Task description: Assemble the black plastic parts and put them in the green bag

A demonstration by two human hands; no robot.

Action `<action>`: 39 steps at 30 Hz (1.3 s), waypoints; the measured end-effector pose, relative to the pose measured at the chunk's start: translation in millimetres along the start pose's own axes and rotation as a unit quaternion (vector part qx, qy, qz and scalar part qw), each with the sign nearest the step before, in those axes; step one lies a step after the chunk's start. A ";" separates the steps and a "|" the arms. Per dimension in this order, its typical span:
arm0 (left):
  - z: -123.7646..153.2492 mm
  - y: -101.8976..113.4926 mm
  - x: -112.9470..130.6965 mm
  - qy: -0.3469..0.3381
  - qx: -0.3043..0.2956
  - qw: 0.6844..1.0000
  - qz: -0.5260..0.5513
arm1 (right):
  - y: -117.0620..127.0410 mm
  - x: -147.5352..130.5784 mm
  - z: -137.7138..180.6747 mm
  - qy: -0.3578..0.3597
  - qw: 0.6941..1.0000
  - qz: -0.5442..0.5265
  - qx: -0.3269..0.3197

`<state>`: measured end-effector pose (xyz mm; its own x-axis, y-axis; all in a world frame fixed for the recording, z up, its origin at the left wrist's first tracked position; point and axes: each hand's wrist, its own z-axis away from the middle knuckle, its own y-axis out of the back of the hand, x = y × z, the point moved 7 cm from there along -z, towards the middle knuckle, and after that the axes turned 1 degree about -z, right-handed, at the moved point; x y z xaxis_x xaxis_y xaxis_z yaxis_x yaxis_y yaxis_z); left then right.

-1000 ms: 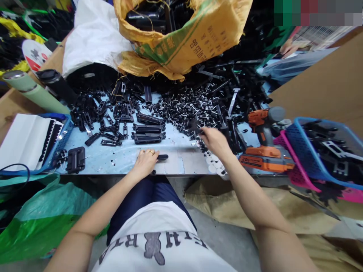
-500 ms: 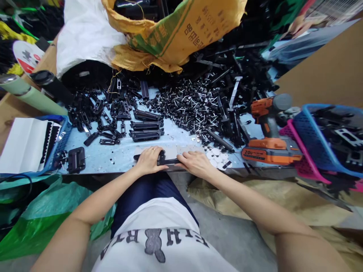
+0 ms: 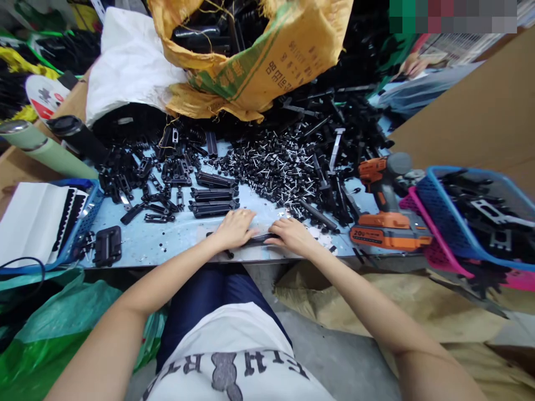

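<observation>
A long black bar-shaped part [image 3: 261, 239] lies along the front edge of the bench. My left hand [image 3: 234, 228] is closed over its left and middle portion, palm down, hiding much of it. On its right end the fingers of my right hand [image 3: 291, 236] are curled and closed. A short black piece [image 3: 229, 254] pokes out below my left wrist. Just beyond my left hand lie several similar black bars [image 3: 214, 208] side by side. To the right of them spreads a heap of black-headed screws [image 3: 284, 167].
An orange cordless drill [image 3: 388, 228] stands at right beside a blue basket [image 3: 432, 203] of black parts. A yellow woven sack [image 3: 301, 61] and a white sack [image 3: 129, 61] sit at the back. Tumblers [image 3: 58, 159] and another blue basket [image 3: 94, 206] are left. Another person's hand [image 3: 415, 65] shows far right.
My left hand has shifted right along the bar and turned over it, closer to my right hand. My right hand keeps hold of the right end. The view has tilted slightly.
</observation>
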<state>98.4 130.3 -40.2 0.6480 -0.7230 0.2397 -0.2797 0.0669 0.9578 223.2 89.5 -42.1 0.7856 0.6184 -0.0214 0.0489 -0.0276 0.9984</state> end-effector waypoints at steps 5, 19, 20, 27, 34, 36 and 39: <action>-100.4 -11.9 -29.3 0.140 -0.008 0.989 -0.053 | 1.0 38.4 -27.4 -0.128 0.988 0.024 0.078; 32.8 51.6 -59.0 0.151 0.269 0.941 0.138 | 7.8 37.2 -40.5 -0.141 0.875 -0.383 0.260; 59.1 49.3 -65.7 0.179 0.292 0.926 0.162 | 4.4 27.6 -35.3 -0.139 0.853 -0.427 0.267; 143.3 16.8 -80.7 0.298 0.359 0.866 0.180 | 10.1 -17.6 -27.0 -0.100 0.880 -0.374 0.277; 132.9 25.7 -64.7 0.211 0.356 0.904 0.106 | 17.5 -26.5 -26.4 -0.072 0.926 -0.300 0.219; 132.4 24.4 -61.6 0.191 0.339 0.918 0.080 | 14.9 -27.0 -26.7 -0.061 0.933 -0.292 0.204; 129.9 20.3 -53.6 0.132 0.291 0.947 0.028 | 12.5 -26.7 -27.4 -0.062 0.946 -0.256 0.191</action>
<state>-34.0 81.0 -54.2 0.7540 -0.5270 0.3922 -0.6117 -0.3458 0.7115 185.9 94.2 -27.7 0.6633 0.5318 -0.5265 0.6433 -0.0455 0.7643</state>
